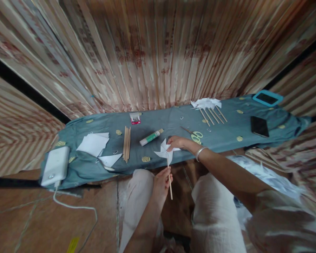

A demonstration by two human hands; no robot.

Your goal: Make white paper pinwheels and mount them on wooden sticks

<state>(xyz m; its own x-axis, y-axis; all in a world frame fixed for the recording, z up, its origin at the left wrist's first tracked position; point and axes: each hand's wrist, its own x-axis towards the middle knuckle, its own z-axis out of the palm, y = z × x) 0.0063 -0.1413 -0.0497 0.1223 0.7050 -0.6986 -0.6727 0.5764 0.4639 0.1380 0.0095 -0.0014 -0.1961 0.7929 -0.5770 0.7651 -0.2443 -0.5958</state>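
My left hand [162, 181] is closed around a thin wooden stick [170, 182], holding it upright above my lap. A white paper pinwheel [164, 151] sits at the top of that stick. My right hand [177, 143] pinches the pinwheel's centre from the right, fingers pressed together on the paper. Both hands hover at the near edge of the low bench covered in blue-grey cloth [173, 121].
On the cloth lie white paper squares [93, 144], a bundle of wooden sticks [126, 143], a glue stick [149, 138], yellow-handled scissors [195, 134], finished pinwheels [209, 107], a small pin packet [135, 118], a black phone [259, 126], a blue-cased device [268, 98] and a white power bank [55, 166] with cable.
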